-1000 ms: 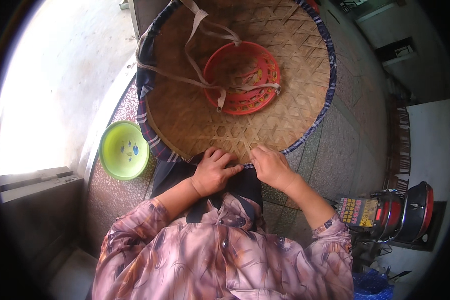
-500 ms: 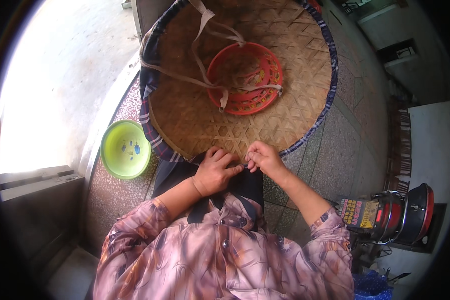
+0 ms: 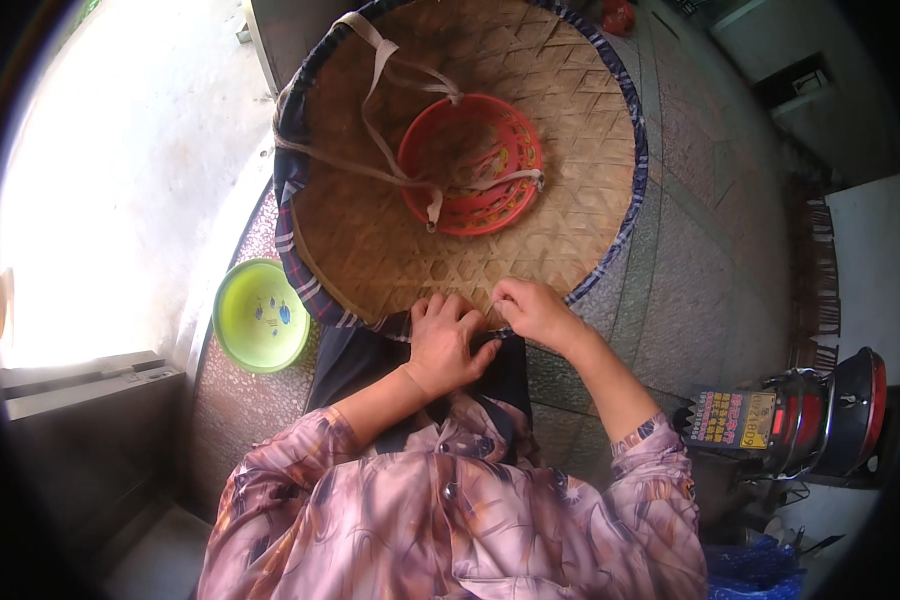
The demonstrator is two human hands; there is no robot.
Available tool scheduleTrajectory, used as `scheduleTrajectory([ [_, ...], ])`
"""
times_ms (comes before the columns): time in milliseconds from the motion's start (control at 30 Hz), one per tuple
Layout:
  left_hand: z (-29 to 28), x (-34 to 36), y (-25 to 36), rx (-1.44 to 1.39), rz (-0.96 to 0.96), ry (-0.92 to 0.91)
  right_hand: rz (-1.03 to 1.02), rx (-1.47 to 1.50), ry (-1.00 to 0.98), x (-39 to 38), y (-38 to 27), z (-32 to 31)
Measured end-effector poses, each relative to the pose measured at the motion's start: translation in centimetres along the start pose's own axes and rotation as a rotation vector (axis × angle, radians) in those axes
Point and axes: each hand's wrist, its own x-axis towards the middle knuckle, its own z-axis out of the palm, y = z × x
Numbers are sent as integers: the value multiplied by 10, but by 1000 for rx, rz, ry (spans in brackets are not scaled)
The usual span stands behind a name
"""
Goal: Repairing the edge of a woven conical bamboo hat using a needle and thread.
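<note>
"Speckled floor tiles (image 3: pixel 670 290) spread under everything, and strong light comes through a wide doorway (image 3: pixel 120 150) on the left. What stands over on the right?"

"A motorbike (image 3: pixel 795 420), seen from behind, near a pale wall."

"And the basket (image 3: pixel 570 190), where is that?"

"Right in front of the person, its near edge over the dark trousers (image 3: pixel 338 365). It is large, round and woven. Checked cloth (image 3: pixel 305 270) covers the rim, wider and more creased on the left side."

"What lies inside it?"

"A smaller red basket (image 3: pixel 418 145) with openings in its side. A pale strap (image 3: pixel 383 52), knotted near the far left rim, trails down across the red one."

"How is the left hand (image 3: pixel 444 345) placed?"

"On the near rim. The fingers bend over onto the weave, and the thumb stands apart from them, pointing right. I cannot tell whether it grips the cloth or only presses on it."

"And the right hand (image 3: pixel 538 315)?"

"Just beside the left, at the same stretch of rim. Its thumb and forefinger are pressed together, but I cannot tell whether something thin is between them."

"Anything else close by?"

"A green bowl (image 3: pixel 245 325) with blue marks inside sits on the floor, left of the big basket. Below the hands, a patterned pinkish shirt (image 3: pixel 450 545) fills the lower view."
</note>
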Motion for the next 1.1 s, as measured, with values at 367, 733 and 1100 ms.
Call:
scheduleTrajectory([
  [367,10,-2,-22,-205,139,7,-1,-35,-4,2,1,5],
  [733,-4,0,-25,-235,270,-90,-127,-63,98,-2,9,19],
  [1100,10,-8,-39,-284,369,51,102,845,109,-2,-6,12],
])
